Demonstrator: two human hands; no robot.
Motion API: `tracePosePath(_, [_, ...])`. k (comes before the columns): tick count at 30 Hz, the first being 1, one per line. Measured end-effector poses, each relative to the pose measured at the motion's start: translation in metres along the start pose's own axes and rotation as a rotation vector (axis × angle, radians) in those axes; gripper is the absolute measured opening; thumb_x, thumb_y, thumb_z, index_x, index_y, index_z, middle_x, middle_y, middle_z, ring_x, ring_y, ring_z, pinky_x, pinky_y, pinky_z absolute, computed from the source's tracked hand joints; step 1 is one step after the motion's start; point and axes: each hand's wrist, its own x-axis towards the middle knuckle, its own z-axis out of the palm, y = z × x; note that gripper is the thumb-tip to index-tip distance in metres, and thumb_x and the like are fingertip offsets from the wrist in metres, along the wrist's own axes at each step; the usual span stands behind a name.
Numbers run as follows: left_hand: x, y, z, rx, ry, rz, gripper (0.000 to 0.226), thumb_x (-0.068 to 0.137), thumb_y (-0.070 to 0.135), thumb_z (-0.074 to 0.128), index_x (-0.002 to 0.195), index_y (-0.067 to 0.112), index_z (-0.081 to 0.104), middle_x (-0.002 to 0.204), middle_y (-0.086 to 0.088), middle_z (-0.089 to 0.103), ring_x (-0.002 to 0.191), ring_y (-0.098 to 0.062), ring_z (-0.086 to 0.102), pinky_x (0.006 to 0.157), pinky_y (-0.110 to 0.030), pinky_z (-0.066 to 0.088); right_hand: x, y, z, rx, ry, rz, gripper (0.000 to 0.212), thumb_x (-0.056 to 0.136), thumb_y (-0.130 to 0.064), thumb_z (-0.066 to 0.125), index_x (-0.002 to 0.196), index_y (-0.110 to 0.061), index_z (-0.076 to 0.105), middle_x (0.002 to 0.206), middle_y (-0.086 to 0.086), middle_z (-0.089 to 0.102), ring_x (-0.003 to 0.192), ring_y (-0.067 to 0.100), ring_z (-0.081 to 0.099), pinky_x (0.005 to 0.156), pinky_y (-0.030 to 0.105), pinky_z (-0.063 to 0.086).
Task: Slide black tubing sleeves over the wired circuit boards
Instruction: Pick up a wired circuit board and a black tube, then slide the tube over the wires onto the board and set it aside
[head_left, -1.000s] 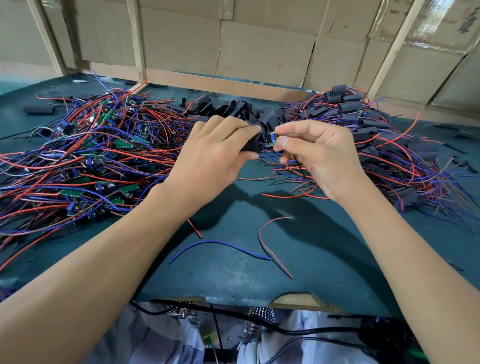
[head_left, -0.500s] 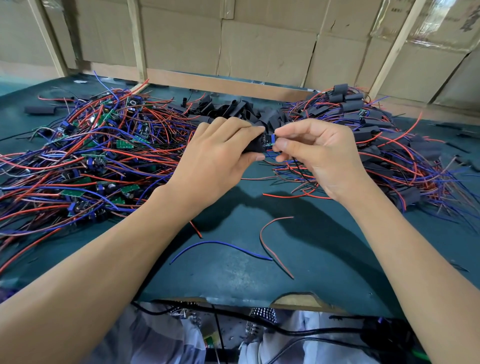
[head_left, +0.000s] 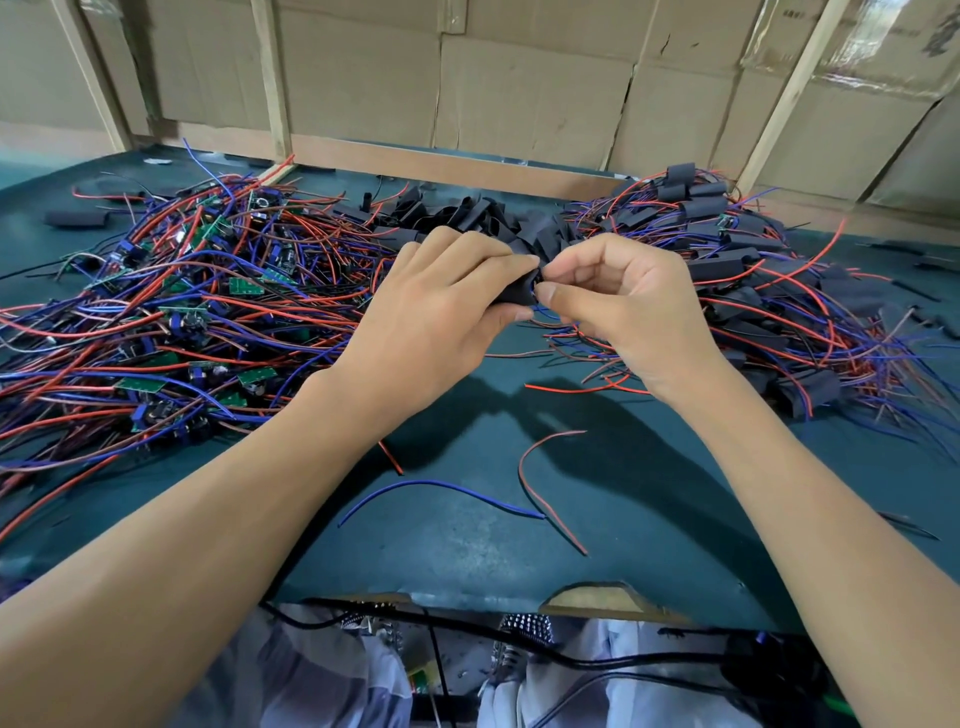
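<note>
My left hand (head_left: 441, 312) grips a black tubing sleeve (head_left: 517, 296) above the middle of the green table (head_left: 467, 540). My right hand (head_left: 623, 306) pinches the sleeve's open end, where a bit of blue wire shows; the circuit board itself is hidden inside the sleeve and behind my fingers. A tangle of bare green circuit boards with red and blue wires (head_left: 171, 312) lies on the left. Empty black sleeves (head_left: 457, 215) are heaped at the back centre. Sleeved boards (head_left: 743, 270) pile up on the right.
Loose red wire (head_left: 545, 483) and blue wire (head_left: 441, 488) lie on the table in front of my hands. One stray sleeve (head_left: 75, 218) rests at far left. Cardboard walls (head_left: 519, 88) close off the back. The table's near edge (head_left: 467, 603) has black cables below it.
The blue and green end of the board that showed between my fingertips is now hidden in the sleeve. My right fingers have closed in against the left hand, and both hands sit slightly lower.
</note>
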Motion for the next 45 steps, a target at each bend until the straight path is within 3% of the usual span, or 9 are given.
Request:
tracePosePath(7, [0.001, 0.002, 0.001, -0.081, 0.015, -0.01, 0.041, 0.097, 0.027, 0.068, 0.129, 0.001, 0.064, 0.116, -0.014, 0.065, 0.101, -0.035, 0.058, 0.096, -0.041, 0.047, 0.003, 0.002, -0.001, 0.131, -0.085, 0.118, 0.012, 0.086, -0.017, 0.067, 0.087, -0.021, 0.079, 0.064, 0.007, 0.062, 0.058, 0.027, 0.05, 0.044, 0.025, 0.028])
tracePosePath(11, [0.001, 0.002, 0.0, -0.098, 0.009, -0.009, 0.041, 0.096, 0.026, 0.069, 0.129, 0.002, 0.064, 0.116, -0.013, 0.064, 0.101, -0.034, 0.058, 0.097, -0.036, 0.046, 0.001, 0.0, -0.002, 0.096, -0.12, 0.095, 0.015, 0.082, -0.036, 0.078, 0.09, -0.023, 0.08, 0.062, 0.004, 0.061, 0.054, 0.021, 0.05, 0.045, 0.022, 0.031])
tracePosePath(17, [0.002, -0.002, -0.003, -0.074, -0.028, -0.062, 0.049, 0.099, 0.039, 0.062, 0.137, 0.009, 0.058, 0.124, -0.008, 0.062, 0.111, -0.032, 0.057, 0.094, -0.047, 0.047, 0.003, 0.001, -0.002, -0.011, 0.034, 0.09, 0.009, 0.085, -0.016, 0.08, 0.094, -0.016, 0.076, 0.056, -0.002, 0.063, 0.046, 0.008, 0.049, 0.044, 0.015, 0.034])
tracePosePath(22, [0.001, -0.016, -0.007, 0.122, 0.033, -0.326, 0.045, 0.102, 0.039, 0.048, 0.139, 0.013, 0.054, 0.125, -0.011, 0.058, 0.114, -0.036, 0.05, 0.097, -0.048, 0.041, 0.009, -0.008, -0.024, -0.12, 0.248, -0.059, 0.015, 0.089, -0.016, 0.075, 0.094, -0.03, 0.075, 0.061, -0.012, 0.067, 0.05, 0.004, 0.052, 0.05, 0.015, 0.042])
tracePosePath(25, [-0.004, -0.028, -0.007, 0.272, -0.221, -0.527, 0.046, 0.1, 0.039, 0.048, 0.139, 0.014, 0.052, 0.131, -0.014, 0.054, 0.121, -0.038, 0.044, 0.099, -0.05, 0.035, 0.01, -0.01, -0.045, -0.367, 0.415, -0.19, 0.013, 0.091, -0.025, 0.069, 0.098, -0.035, 0.073, 0.082, -0.023, 0.072, 0.07, -0.003, 0.063, 0.07, 0.025, 0.054])
tracePosePath(29, [-0.009, -0.036, -0.003, 0.448, -0.662, -0.495, 0.048, 0.102, 0.05, 0.036, 0.127, 0.019, 0.063, 0.129, -0.011, 0.058, 0.122, -0.037, 0.043, 0.103, -0.049, 0.032, 0.011, -0.008, -0.084, -0.75, 0.601, -0.091, 0.035, 0.09, -0.037, 0.057, 0.113, -0.018, 0.076, 0.101, -0.001, 0.077, 0.099, 0.021, 0.07, 0.092, 0.04, 0.054])
tracePosePath(33, [-0.002, -0.033, -0.003, 0.409, -0.687, -0.483, 0.041, 0.101, 0.045, 0.041, 0.12, 0.02, 0.067, 0.123, -0.008, 0.059, 0.12, -0.036, 0.042, 0.1, -0.049, 0.033, 0.008, 0.002, -0.115, -1.001, 0.674, 0.201, 0.041, 0.087, -0.03, 0.048, 0.112, -0.009, 0.073, 0.111, 0.021, 0.071, 0.109, 0.043, 0.059, 0.098, 0.048, 0.046])
tracePosePath(37, [-0.003, -0.032, -0.003, 0.386, -0.684, -0.484, 0.043, 0.101, 0.05, 0.039, 0.119, 0.023, 0.068, 0.121, -0.006, 0.059, 0.118, -0.035, 0.041, 0.101, -0.051, 0.03, 0.009, 0.004, -0.119, -0.987, 0.786, 0.417, 0.038, 0.092, -0.026, 0.052, 0.127, -0.025, 0.068, 0.129, 0.01, 0.065, 0.128, 0.041, 0.046, 0.104, 0.049, 0.03])
tracePosePath(45, [-0.005, -0.027, -0.003, 0.23, -0.642, -0.411, 0.047, 0.083, 0.058, 0.035, 0.115, 0.04, 0.065, 0.109, 0.014, 0.062, 0.122, -0.021, 0.04, 0.107, -0.058, 0.018, 0.006, -0.003, -0.077, -0.955, 0.813, -0.113, 0.044, 0.087, -0.012, 0.046, 0.123, -0.026, 0.066, 0.122, 0.001, 0.065, 0.121, 0.029, 0.051, 0.097, 0.04, 0.03])
